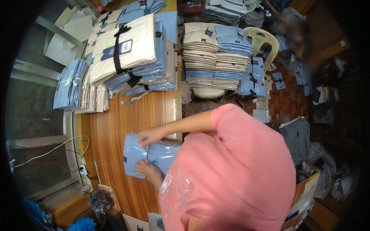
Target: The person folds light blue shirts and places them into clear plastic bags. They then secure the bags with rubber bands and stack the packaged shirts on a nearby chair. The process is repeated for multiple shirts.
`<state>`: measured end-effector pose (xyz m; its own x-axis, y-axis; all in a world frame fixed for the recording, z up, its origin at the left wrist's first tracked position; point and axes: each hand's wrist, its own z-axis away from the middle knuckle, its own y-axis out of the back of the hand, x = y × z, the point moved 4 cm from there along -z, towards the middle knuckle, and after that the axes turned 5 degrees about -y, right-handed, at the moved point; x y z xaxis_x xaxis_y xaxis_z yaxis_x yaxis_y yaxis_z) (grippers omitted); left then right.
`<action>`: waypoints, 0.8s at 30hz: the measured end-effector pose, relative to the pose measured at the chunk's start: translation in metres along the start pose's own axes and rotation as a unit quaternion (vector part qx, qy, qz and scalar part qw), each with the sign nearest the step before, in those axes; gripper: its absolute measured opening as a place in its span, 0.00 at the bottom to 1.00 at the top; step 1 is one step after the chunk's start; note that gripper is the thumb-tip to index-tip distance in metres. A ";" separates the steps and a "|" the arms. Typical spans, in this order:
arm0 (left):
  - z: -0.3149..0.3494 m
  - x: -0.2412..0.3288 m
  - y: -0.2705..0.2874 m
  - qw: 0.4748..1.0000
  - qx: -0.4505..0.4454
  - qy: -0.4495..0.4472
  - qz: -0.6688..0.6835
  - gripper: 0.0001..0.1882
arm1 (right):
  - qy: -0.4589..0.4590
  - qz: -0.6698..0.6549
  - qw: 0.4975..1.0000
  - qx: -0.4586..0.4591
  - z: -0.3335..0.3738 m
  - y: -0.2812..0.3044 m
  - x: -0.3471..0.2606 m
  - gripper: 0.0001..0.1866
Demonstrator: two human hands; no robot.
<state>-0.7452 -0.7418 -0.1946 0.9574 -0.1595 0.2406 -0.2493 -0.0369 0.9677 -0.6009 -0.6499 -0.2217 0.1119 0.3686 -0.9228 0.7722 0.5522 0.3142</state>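
On the wooden table (123, 123), both hands, right hand (151, 135) and left hand (146, 169), pinch the bagged blue shirt (135, 154).

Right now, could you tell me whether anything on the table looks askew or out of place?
Yes: the tied bundle of cream shirt packs at the table's far end lies tilted on a fanned-out blue pile, unlike the squared stacks beside it.

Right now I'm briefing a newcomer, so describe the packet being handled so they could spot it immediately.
Start at the long polished wooden table, with tall bundled stacks of folded shirts at its far end. Nearer, alone on bare wood, lies a light-blue folded shirt in a clear plastic bag, with the left hand and the right hand on it. Unlike the others, it is single and unstacked.
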 end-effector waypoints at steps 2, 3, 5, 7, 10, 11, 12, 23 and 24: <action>0.002 -0.001 0.000 1.000 0.012 -0.018 0.005 0.08 | 0.019 -0.105 0.993 -0.049 -0.004 -0.015 -0.007 0.14; -0.001 -0.002 0.002 0.999 0.021 -0.029 0.009 0.08 | 0.035 -0.098 0.993 -0.060 -0.004 -0.012 -0.008 0.14; -0.008 0.001 0.007 0.995 0.021 -0.095 -0.005 0.07 | -0.022 -0.128 0.988 -0.080 0.001 -0.007 0.023 0.14; -0.005 0.001 0.016 0.992 0.018 -0.121 -0.032 0.07 | -0.078 -0.166 0.979 -0.092 0.009 0.000 0.049 0.14; -0.023 -0.013 0.018 0.981 -0.031 -0.181 -0.057 0.11 | -0.168 -0.183 0.967 -0.048 0.021 0.003 0.050 0.10; -0.032 -0.001 0.023 0.977 -0.049 -0.208 -0.020 0.10 | -0.124 -0.180 0.976 -0.022 0.028 0.006 0.057 0.10; -0.039 0.004 0.028 0.963 -0.098 -0.245 0.048 0.09 | -0.154 -0.232 0.959 -0.052 0.030 0.004 0.065 0.11; -0.063 0.012 -0.012 0.903 -0.112 -0.172 0.376 0.10 | -0.194 -0.226 0.949 -0.104 0.018 0.007 0.059 0.12; -0.064 0.017 -0.005 0.914 -0.117 -0.162 0.354 0.09 | -0.201 -0.216 0.951 -0.099 0.019 0.011 0.061 0.12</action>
<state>-0.7184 -0.6815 -0.1908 0.4656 -0.3464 0.8144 -0.7154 0.3943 0.5768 -0.5737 -0.6361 -0.2793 0.0718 -0.2168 -0.9736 0.6723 0.7315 -0.1133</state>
